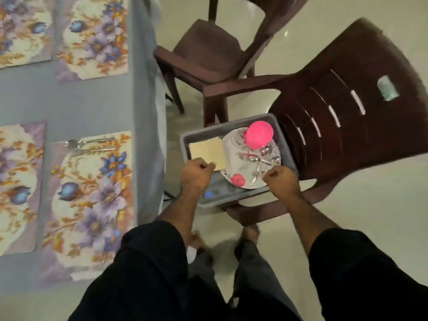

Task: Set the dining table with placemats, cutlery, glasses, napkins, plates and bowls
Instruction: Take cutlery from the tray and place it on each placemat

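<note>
Both hands hover curled over the grey tub on the chair — left hand and right hand in loose fists, holding nothing. The plate inside looks breakable, slick — best gripped by its rim.

Surface at left carries four placemats, two far, two near. Spoon and fork lie side by side on the far edge of the near right placemat. Right of surface, a chair holds a tray on its seat. In tray: napkins left, plate right. On plate: overturned bowl at far side, cutlery pile nearer. Second chair stands behind, beside the surface.
</note>
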